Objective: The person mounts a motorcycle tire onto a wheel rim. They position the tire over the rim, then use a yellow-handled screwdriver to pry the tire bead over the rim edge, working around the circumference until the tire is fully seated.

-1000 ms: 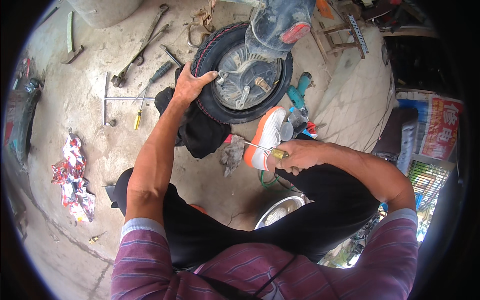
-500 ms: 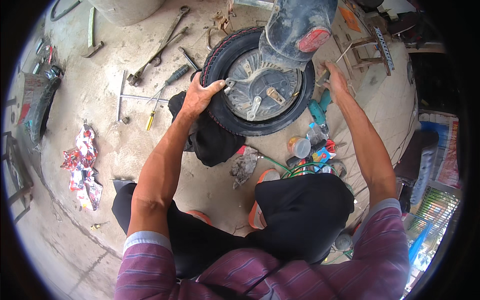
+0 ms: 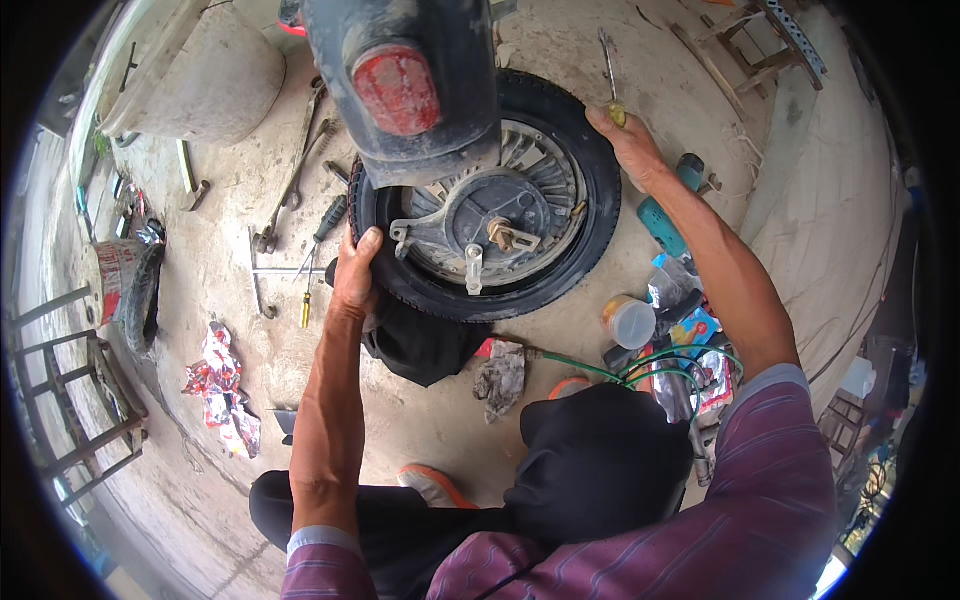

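Note:
A black tyre (image 3: 589, 225) with a hub-motor wheel (image 3: 480, 220) inside it lies tilted in front of me. My left hand (image 3: 356, 268) grips the tyre's left edge, thumb on top and fingers hidden beneath. On the far right side, my right hand (image 3: 630, 148) is closed around the yellow handle of a screwdriver (image 3: 608, 68), close beside the tyre; its metal shaft points away from me. A muddy black fender (image 3: 420, 110) with a red reflector covers the wheel's upper left. Black cloth (image 3: 425, 345) is bunched under the tyre's near edge.
Left of the wheel lie a dark-handled screwdriver (image 3: 330, 218), a yellow-handled screwdriver (image 3: 305, 310), a T-handle wrench (image 3: 256, 280) and a long wrench (image 3: 290, 185). To the right are a teal power tool (image 3: 662, 226), a plastic jar (image 3: 630, 323) and green cord (image 3: 575, 364). A large tub (image 3: 215, 80) stands far left.
The view has shifted, and the fender now sits further left over the wheel. My right hand is higher beside the tyre, its screwdriver turned to point away. The left hand still holds the tyre.

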Motion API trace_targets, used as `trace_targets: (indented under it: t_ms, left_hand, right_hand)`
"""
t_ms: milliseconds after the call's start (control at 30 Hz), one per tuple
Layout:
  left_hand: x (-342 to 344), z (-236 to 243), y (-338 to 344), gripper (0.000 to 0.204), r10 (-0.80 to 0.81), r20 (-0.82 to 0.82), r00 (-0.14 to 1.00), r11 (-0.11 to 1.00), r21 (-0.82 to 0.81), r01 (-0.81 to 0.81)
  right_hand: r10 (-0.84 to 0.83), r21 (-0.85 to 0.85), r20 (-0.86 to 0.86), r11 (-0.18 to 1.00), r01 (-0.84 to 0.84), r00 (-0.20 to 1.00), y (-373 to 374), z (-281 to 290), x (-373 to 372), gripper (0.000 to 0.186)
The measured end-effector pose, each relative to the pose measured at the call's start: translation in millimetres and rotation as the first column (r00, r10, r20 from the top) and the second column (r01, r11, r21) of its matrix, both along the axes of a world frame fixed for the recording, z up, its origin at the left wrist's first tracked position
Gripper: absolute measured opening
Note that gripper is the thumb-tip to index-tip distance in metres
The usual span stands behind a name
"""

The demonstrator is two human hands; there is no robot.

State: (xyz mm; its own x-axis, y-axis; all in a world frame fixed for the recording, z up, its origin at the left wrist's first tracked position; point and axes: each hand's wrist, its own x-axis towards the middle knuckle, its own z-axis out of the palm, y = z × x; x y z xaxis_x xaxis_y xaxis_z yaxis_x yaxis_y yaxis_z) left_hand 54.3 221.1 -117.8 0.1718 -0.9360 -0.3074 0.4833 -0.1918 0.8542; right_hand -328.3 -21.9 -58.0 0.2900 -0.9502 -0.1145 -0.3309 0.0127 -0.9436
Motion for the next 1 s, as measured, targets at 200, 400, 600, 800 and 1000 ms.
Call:
trace_targets:
  t_ms: [200,400,600,800,1000]
  left_hand:
    - [-8,19,-16,0.06,0.039,-0.009,0.999,0.997,0.07,-0.039]
    - [7,29,-48,0.057,-0.003,0.473,0.881,0.995,0.093,-0.046]
    - [31,27,-93,0.066,-0.015,0.471,0.882,1.0,-0.011,0.023]
    - [39,40,-94,0.052,0.058,0.921,0.385,0.986,-0.114,0.125]
    - [-41,82,-23,0.041,0.408,0.786,0.465,0.906,-0.287,-0.311]
  right_hand:
    - [-0.154,-0.048,-0.004,0.987,0.154,0.988,12,-20,-16,0.062]
    - [-0.296,0.148,0.139,0.95,0.276,0.945,51,-35,-32,0.051]
    - [-0.568,0.219,0.184,0.819,0.53,0.802,112,-55,-25,0.057]
    - [-0.632,0.251,0.252,0.774,0.582,0.733,145,-68,-16,0.055]
    - [-0.42,0.245,0.36,0.904,0.35,0.833,148,-88,-43,0.058]
